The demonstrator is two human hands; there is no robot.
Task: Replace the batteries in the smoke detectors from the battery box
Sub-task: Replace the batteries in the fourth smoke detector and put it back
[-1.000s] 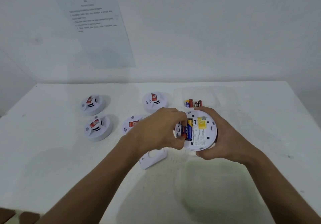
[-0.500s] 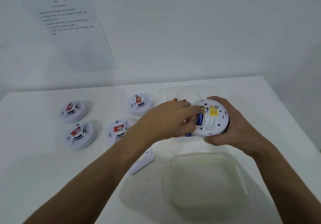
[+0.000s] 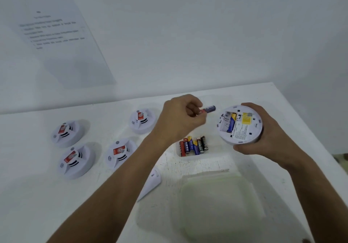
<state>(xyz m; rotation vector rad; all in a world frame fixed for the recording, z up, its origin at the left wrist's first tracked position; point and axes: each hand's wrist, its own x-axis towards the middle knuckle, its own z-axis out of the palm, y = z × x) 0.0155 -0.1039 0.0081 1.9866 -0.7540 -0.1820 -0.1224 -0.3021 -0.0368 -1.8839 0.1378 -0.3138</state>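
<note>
My right hand (image 3: 263, 139) grips a white round smoke detector (image 3: 243, 127) with its back turned up and tilted toward me. Its battery bay is open; one blue and yellow battery (image 3: 231, 123) sits in it beside a vacant slot. My left hand (image 3: 178, 120) pinches a blue and red battery (image 3: 209, 109) just left of the detector, above the table. Below my hands stands the clear battery box (image 3: 216, 156) with several batteries (image 3: 194, 145) lying in its left end.
Several more smoke detectors lie face up on the white table (image 3: 28, 195): one at the far left (image 3: 66, 132), one in front of it (image 3: 75, 160), one in the middle (image 3: 120, 153), one further back (image 3: 142, 120). A white detector cover (image 3: 151, 183) and the greenish box lid (image 3: 220, 205) lie near me.
My left hand has pulled a battery out of the detector and drawn back to the left. My right hand has moved the detector rightward, uncovering the battery box. The camera view shifted.
</note>
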